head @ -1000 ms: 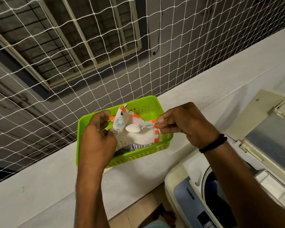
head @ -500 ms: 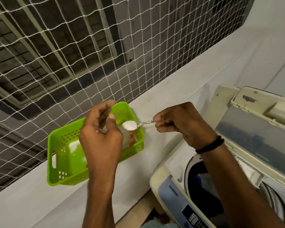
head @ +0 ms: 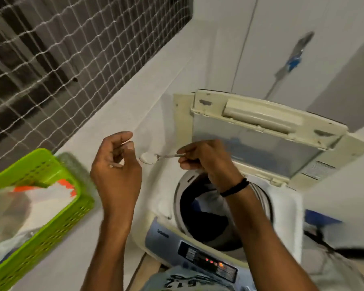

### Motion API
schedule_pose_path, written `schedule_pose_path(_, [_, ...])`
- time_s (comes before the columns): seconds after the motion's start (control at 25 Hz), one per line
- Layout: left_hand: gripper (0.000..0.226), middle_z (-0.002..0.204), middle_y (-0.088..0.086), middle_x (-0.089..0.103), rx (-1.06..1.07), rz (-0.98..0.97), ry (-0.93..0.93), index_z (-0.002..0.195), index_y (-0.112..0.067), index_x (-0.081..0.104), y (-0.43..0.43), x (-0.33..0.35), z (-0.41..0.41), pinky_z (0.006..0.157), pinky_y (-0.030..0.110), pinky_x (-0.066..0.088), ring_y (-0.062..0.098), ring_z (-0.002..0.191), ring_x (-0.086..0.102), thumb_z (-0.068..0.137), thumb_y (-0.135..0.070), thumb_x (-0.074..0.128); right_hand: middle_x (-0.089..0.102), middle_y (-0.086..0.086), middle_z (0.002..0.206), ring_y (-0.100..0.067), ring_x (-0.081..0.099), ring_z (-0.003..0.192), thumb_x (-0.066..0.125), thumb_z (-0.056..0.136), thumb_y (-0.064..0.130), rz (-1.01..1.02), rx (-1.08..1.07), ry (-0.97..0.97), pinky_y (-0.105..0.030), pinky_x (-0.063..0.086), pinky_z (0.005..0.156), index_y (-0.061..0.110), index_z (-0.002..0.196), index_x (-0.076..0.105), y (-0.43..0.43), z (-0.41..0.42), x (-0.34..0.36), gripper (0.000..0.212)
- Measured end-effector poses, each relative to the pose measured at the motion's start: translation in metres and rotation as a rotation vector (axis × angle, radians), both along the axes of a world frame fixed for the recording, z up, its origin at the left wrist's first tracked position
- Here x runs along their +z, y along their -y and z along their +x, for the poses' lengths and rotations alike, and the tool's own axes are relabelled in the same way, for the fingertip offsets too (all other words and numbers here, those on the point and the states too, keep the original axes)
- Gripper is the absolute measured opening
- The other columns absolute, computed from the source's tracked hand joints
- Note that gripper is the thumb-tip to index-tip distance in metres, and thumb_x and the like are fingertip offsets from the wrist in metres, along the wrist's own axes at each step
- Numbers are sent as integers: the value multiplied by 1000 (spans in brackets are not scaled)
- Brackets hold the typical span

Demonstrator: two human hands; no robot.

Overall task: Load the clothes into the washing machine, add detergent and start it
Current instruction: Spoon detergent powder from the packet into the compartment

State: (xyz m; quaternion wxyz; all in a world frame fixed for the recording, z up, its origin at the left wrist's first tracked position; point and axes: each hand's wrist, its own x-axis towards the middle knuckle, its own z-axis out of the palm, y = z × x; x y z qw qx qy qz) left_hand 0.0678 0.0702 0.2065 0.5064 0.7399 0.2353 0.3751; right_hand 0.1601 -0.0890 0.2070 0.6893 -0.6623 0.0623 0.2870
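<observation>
Above the left hand [head: 116, 175], a white net [head: 72, 39] covers a dark grille [head: 19, 19], a white ledge [head: 156, 76] beneath it. Beyond the right hand [head: 206, 162], a white wall [head: 225, 38] bears a pipe [head: 290, 61].

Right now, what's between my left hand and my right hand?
In the head view, the powder-filled spoon; the right hand pinches its handle, the left hand holds nothing.
</observation>
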Motion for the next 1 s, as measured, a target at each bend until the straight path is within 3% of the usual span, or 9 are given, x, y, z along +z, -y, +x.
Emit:
schedule_pose_path(0.12, [21,101,-11,71,-151,14,-119,106,-19,68,33,-34,24,80,15,50,8,91,67,93,-5,59,70,-30,85,-33,70,73,44,86,-16,-28,-168,-46,-31,62,70,-13,90,70,43,5,-47,27])
schedule_pose_path(0.24, [23,102,-8,71,-291,34,-288,106,-17,69,65,-79,51,78,-1,42,11,93,67,92,-2,59,70,-24,84,-29,69,73,48,86,-15,-4,-351,-148,-29,62,69,-7,84,71,85,9,-100,24])
schedule_pose_path(0.32, [25,105,-4,73,-379,45,-400,106,-15,70,83,-112,67,75,-4,39,13,96,67,90,0,58,69,-21,85,-27,68,73,50,86,-14,-21,-466,-191,-30,61,70,-7,86,69,112,14,-136,21])
schedule_pose_path(0.44, [32,114,2,73,-488,26,-577,111,-11,69,107,-157,85,82,9,43,18,106,67,89,4,53,75,-16,86,-24,71,76,50,87,-11,-59,-621,-240,-30,61,73,-7,96,72,143,19,-178,24])
schedule_pose_path(0.56, [39,128,9,66,-604,25,-732,127,-7,64,125,-194,100,100,24,46,25,121,61,91,2,51,76,-6,74,-19,69,69,59,82,-4,-236,-701,-184,-22,58,65,4,86,78,159,21,-204,20])
schedule_pose_path(0.64, [46,138,11,60,-691,32,-815,137,-9,56,133,-209,106,109,36,44,29,130,54,92,0,52,77,-6,80,-19,71,75,65,81,4,-380,-698,-135,-28,58,81,12,86,80,161,22,-213,18])
schedule_pose_path(0.72, [51,145,11,53,-755,62,-890,145,-10,47,139,-218,108,110,37,40,30,135,48,94,-3,52,77,-10,93,-22,71,86,64,83,5,-546,-607,-23,-26,52,90,12,95,79,156,21,-217,21])
schedule_pose_path(0.84, [59,146,15,52,-801,97,-958,152,-15,36,143,-232,109,107,41,45,34,128,54,95,-6,50,74,-11,108,-29,68,102,61,82,0,-777,-411,207,-24,46,94,10,105,77,146,18,-231,29])
schedule_pose_path(1.0, [63,145,16,52,-827,115,-1032,155,-18,30,143,-245,111,109,41,44,35,130,52,96,-10,50,74,-5,105,-20,68,93,66,75,-9,-914,-342,405,-14,41,85,11,112,73,137,7,-238,43])
